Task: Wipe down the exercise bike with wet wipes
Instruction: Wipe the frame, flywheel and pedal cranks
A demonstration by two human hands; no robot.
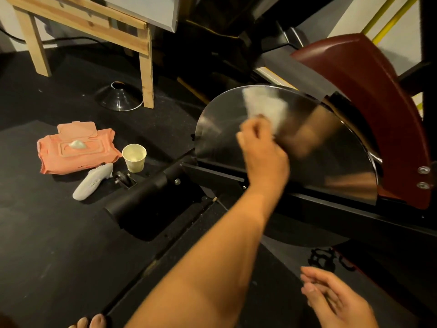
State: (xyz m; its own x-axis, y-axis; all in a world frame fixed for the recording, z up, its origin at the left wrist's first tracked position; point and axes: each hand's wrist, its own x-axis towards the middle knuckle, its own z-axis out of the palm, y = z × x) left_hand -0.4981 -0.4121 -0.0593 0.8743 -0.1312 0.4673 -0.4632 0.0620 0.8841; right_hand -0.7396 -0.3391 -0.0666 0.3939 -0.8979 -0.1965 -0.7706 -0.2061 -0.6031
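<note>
Head view: the left hand [262, 147] grips a crumpled white wet wipe [264, 107] and presses it against the upper part of the exercise bike's shiny round steel flywheel [224, 143]. The right hand [335, 297] hangs near right, fingers loose and holding nothing. Wiping seems midway; whether the dark red curved guard [369, 102] and black metal frame [331, 207] have been wiped cannot be told.

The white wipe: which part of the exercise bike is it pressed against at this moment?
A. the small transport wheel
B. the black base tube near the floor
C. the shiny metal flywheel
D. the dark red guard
C: the left hand grips the white wipe flat against the upper face of the shiny metal flywheel.
</note>
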